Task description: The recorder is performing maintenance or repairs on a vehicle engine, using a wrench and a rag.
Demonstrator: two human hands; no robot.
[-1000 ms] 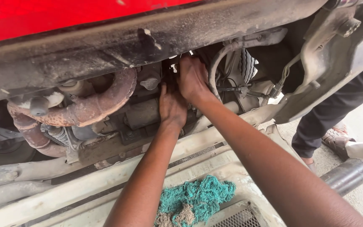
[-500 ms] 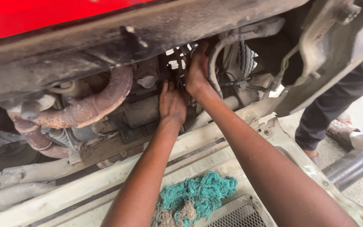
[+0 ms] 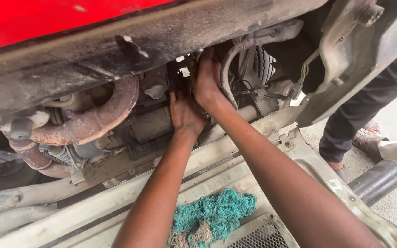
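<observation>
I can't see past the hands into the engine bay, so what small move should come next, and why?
Probably steady the part with the left hand and feel with the right hand before pulling anything. Both hands sit deep beside the black hose and the rusty exhaust pipe, and the fingertips are hidden.

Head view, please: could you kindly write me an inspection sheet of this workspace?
Surface: dirty metal frame rail under the arms.
Job's things: grey cylindrical engine part; rusty curved pipe beside it.
Clutter: teal rag lying on the frame.
Grips: left hand flat on the cylindrical part; right hand reaching deeper, fingertips hidden, grip cannot be told.
Cables: black hose and thin wires beside the right hand.
Surroundings: red body panel above; another person's leg, dark cylinder on the ground.
</observation>
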